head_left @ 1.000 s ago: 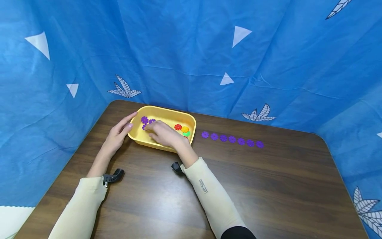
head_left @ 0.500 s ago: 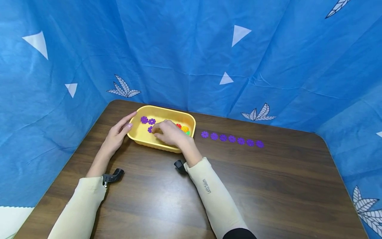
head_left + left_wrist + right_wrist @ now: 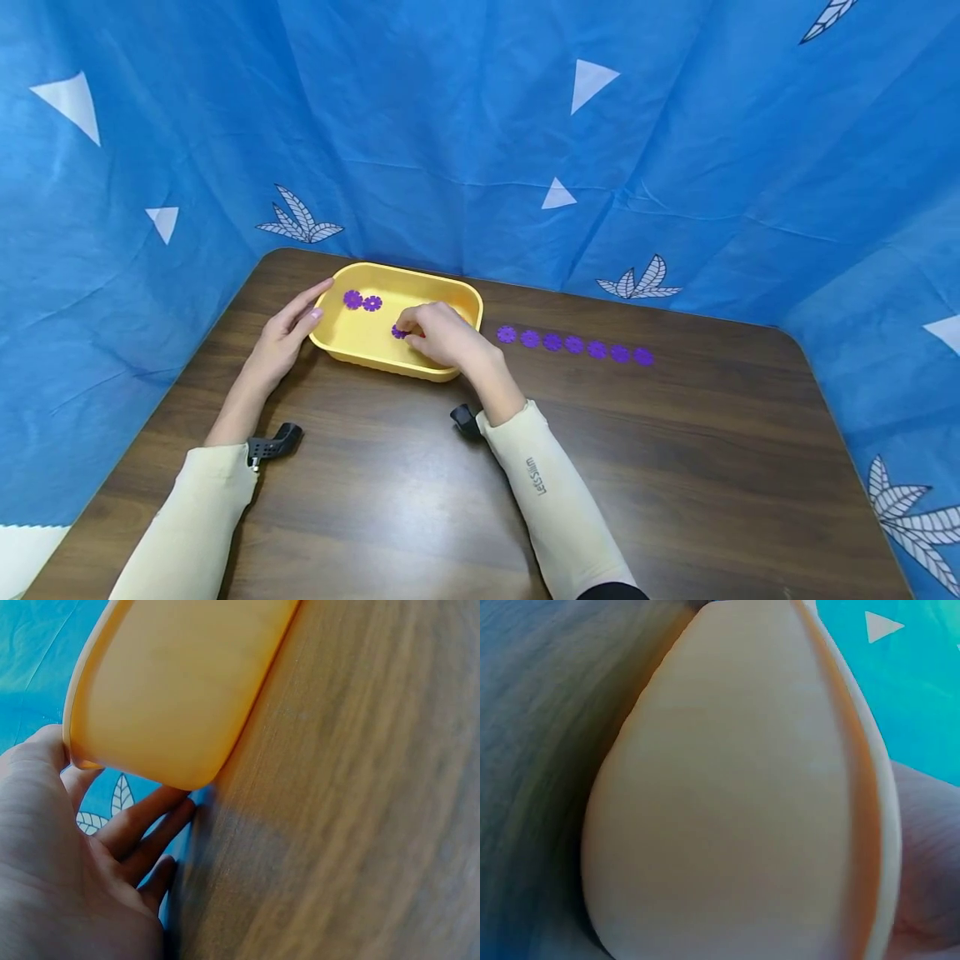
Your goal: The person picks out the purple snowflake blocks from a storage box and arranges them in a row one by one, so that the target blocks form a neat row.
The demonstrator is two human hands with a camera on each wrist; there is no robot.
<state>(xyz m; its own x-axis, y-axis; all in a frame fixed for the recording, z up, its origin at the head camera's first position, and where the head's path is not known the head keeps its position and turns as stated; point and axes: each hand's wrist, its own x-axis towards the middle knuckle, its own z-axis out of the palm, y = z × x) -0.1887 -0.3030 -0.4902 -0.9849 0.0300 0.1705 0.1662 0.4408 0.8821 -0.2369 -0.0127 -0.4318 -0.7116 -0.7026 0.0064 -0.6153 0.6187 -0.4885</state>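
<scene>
A yellow basket (image 3: 352,354) holds two purple flower-shaped pieces (image 3: 352,299) (image 3: 372,303) side by side at its left. My left hand (image 3: 279,342) lies against the basket's left end. In the left wrist view the thumb of my left hand (image 3: 82,862) touches the rim, and loosely extended fingers rest low against the outer wall. Inside the basket, my right hand (image 3: 450,337) pinches another purple piece (image 3: 397,332) between thumb and forefinger; a bit of red shows beneath the fingers. In the right wrist view the basket's wall (image 3: 720,780) hides the fingertips.
Several purple flower pieces (image 3: 573,344) lie in a row on the brown wooden table (image 3: 675,467), right of the basket. A blue cloth (image 3: 450,125) with white triangles and leaf prints hangs behind the table.
My right hand has moved rightward inside the basket, and the purple piece at its fingertips has come along. It now covers the orange and green pieces. My left hand stays at the basket.
</scene>
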